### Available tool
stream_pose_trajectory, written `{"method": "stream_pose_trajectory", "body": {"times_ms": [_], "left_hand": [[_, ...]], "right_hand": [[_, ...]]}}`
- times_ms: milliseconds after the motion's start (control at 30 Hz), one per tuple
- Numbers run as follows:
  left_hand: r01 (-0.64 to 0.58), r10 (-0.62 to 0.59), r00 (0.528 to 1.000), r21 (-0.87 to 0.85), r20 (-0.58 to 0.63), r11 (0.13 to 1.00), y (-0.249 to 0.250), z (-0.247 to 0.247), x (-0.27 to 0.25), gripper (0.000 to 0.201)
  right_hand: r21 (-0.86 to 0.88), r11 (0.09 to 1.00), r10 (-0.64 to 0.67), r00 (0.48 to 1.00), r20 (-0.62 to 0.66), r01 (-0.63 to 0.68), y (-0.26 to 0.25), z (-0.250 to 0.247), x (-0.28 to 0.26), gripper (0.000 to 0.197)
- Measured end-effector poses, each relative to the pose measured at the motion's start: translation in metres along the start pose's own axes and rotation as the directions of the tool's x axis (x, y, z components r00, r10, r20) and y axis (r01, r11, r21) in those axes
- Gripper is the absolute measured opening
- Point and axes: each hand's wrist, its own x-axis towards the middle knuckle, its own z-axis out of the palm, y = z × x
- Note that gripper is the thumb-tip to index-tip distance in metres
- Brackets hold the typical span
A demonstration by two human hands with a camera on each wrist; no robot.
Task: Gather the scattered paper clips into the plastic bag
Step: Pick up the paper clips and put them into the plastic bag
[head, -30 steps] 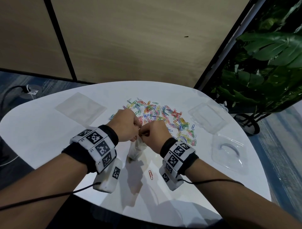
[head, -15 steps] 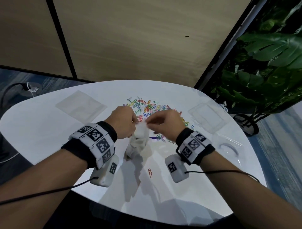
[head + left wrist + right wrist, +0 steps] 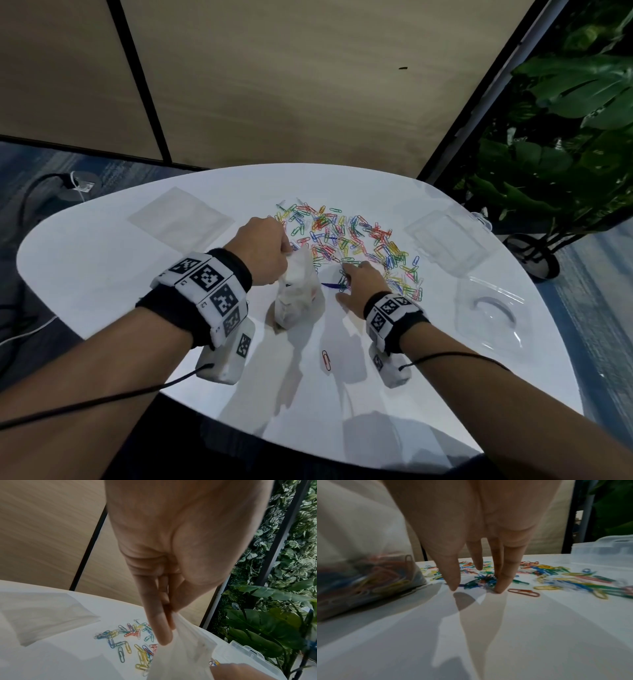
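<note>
We see the paper clips [image 3: 346,240] spread in a many-coloured heap on the white bench [image 3: 102,274], toward its far side, and one red clip [image 3: 326,359] lies alone nearer to us. The plastic bag [image 3: 296,291] stands on the bench just on the near side of the heap, already holding a mass of clips at its bottom, as the right wrist view shows through its clear wall. Our left hand [image 3: 262,253] holds the bag up by its top edge, its grip a pinch of thumb and fingers [image 3: 161,628] on the plastic. Our right hand [image 3: 359,284] is just right of the bag, its grip spread, with straight fingertips [image 3: 500,586] down on the bench around a small bunch of clips at the near edge of the heap. Farther out, a flat clear bag [image 3: 180,219] lies on the left of the bench, a clear plastic box [image 3: 445,240] sits to the right of the heap, and a clear lid [image 3: 493,311] lies near the right edge. A leafy plant [image 3: 565,137] stands beyond the bench on the right.
</note>
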Motion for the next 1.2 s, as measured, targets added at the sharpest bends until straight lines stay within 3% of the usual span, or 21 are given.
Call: {"method": "stream_pose_trajectory", "body": {"times_ms": [133, 367, 533, 667, 733, 800, 867, 933, 1000, 1067, 1133, 1200], "left_hand": [[0.004, -0.005, 1.0, 0.015, 0.003, 1.0, -0.002, 0.0, 0.0, 0.028], [-0.002, 0.001, 1.0, 0.033, 0.018, 0.999, -0.003, 0.002, 0.0, 0.03], [0.009, -0.01, 1.0, 0.05, 0.024, 0.999, -0.003, 0.002, 0.002, 0.032], [0.006, -0.008, 0.999, 0.053, 0.039, 0.999, -0.001, 0.0, -0.001, 0.032], [0.007, -0.008, 0.999, 0.043, 0.04, 0.999, -0.001, 0.0, -0.001, 0.031], [0.009, -0.01, 0.999, 0.029, 0.035, 1.0, -0.001, 0.0, -0.002, 0.029], [0.01, -0.01, 0.999, 0.012, 0.031, 1.0, -0.001, 0.001, -0.002, 0.029], [0.006, -0.006, 1.0, -0.003, 0.025, 1.0, -0.001, 0.003, -0.002, 0.03], [0.001, 0.0, 1.0, -0.014, 0.013, 1.0, 0.0, 0.004, -0.001, 0.03], [-0.007, 0.007, 1.0, -0.027, 0.008, 1.0, 0.001, 0.005, -0.001, 0.032], [-0.015, 0.015, 1.0, -0.058, 0.005, 0.998, 0.001, 0.006, -0.001, 0.028], [-0.015, 0.015, 1.0, -0.09, -0.003, 0.996, 0.0, 0.006, 0.0, 0.024]], "right_hand": [[-0.141, 0.986, -0.094, 0.995, -0.011, 0.092, -0.018, -0.002, 0.006, 0.031], [-0.285, 0.94, -0.199, 0.98, -0.003, 0.19, -0.034, 0.0, 0.005, 0.022], [-0.151, 0.986, -0.086, 0.995, -0.053, 0.077, -0.012, -0.009, 0.015, 0.015], [0.264, 0.96, 0.128, 0.986, -0.111, -0.094, 0.012, -0.028, 0.021, 0.012], [0.594, 0.793, 0.218, 0.973, -0.072, -0.133, 0.013, -0.047, 0.015, 0.008], [0.884, 0.457, 0.187, 0.982, 0.008, -0.095, 0.006, -0.067, 0.003, 0.012], [0.992, 0.112, 0.043, 0.997, 0.06, -0.065, -0.011, -0.082, -0.012, 0.019], [0.998, -0.02, -0.08, 0.995, 0.065, -0.067, -0.031, -0.089, -0.027, 0.018], [0.999, -0.021, -0.133, 0.99, 0.044, -0.047, -0.05, -0.085, -0.04, 0.018], [0.999, 0.041, -0.11, 0.994, 0.019, -0.015, -0.063, -0.07, -0.046, 0.015], [0.974, 0.212, -0.061, 0.996, -0.066, 0.078, -0.07, -0.054, -0.047, 0.015], [0.859, 0.466, -0.05, 0.976, -0.214, 0.212, -0.071, -0.046, -0.046, 0.016]]}}
